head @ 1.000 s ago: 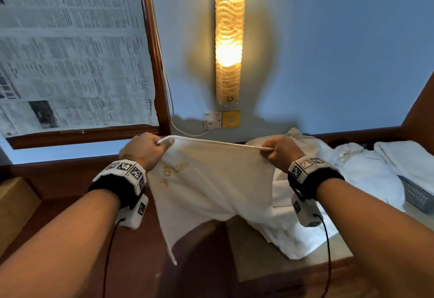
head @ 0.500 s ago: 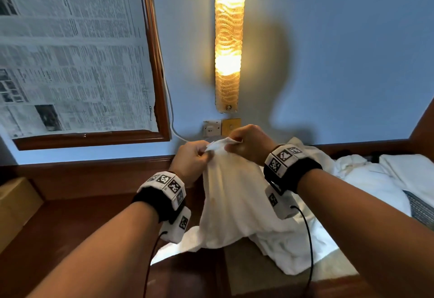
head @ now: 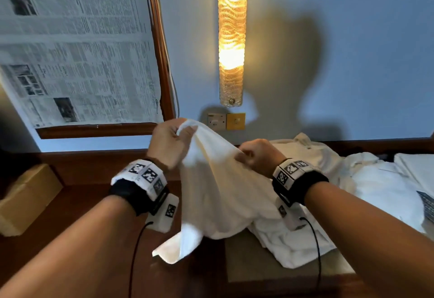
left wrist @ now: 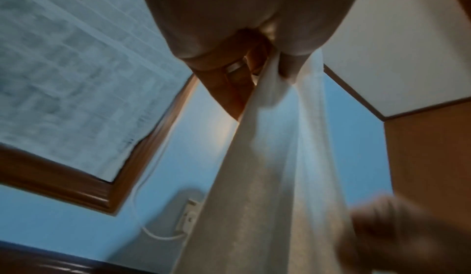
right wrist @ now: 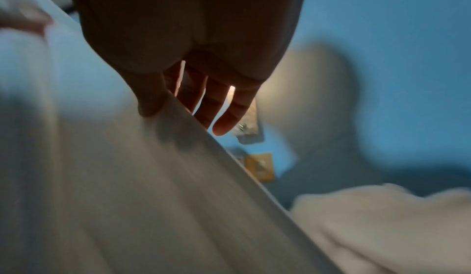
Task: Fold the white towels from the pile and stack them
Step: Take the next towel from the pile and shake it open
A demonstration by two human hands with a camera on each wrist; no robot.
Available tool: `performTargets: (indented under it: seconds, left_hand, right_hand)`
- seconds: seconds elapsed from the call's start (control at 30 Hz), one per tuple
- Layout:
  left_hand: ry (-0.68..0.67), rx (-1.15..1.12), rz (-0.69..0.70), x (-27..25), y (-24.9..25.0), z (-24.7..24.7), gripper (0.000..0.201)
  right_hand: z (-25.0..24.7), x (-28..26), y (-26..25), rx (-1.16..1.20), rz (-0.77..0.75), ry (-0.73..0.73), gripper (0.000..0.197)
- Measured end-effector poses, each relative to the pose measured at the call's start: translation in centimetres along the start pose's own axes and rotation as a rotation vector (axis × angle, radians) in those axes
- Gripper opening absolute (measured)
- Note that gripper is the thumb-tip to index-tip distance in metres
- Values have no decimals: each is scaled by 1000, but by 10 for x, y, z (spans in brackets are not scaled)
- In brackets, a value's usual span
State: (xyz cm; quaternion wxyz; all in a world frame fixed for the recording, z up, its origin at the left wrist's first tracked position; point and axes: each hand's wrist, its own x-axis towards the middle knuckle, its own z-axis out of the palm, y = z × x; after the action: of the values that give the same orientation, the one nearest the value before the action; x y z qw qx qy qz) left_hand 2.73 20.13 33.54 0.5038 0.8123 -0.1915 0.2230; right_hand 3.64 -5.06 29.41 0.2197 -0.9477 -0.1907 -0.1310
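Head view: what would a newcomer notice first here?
First, the glowing amber glass wall lamp at top centre. Below it, the left hand and right hand pinch a white cloth towel, held up. Behind lies a rumpled pile of white towels.

white towel (head: 218,187), blue wall (head: 352,39), black-and-white wristbands (head: 143,175)

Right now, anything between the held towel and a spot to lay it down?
Partly. The left hand and right hand hold the towel up. Beneath its right side lies the unfolded towel pile; the dark wooden surface under its left side shows nothing in the way.
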Motion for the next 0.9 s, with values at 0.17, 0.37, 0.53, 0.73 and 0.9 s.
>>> performTargets:
  seconds: [0.17,0.37,0.53,0.73,0.9]
  left_hand:
    - [154,-33,-133,-16,-12,-67,36]
    - [-137,-101,-192,-31,3,-66,26]
    - [-245,-284,-90,-40,31,-28,32]
    - [-224,-283,2,-59,51,-40,39]
    - [-225,-291,0,-79,55,-81,65]
  right_hand:
    - [22,-64,77,-218,445,-356,14]
    - [7,-31,-1,54,149,93,27]
    - [-35,-6,-122,208,-210,350,17]
    - [-38,-47,-154,157,-182,386,30]
    - [2,-102,-119,-125,30,185,11]
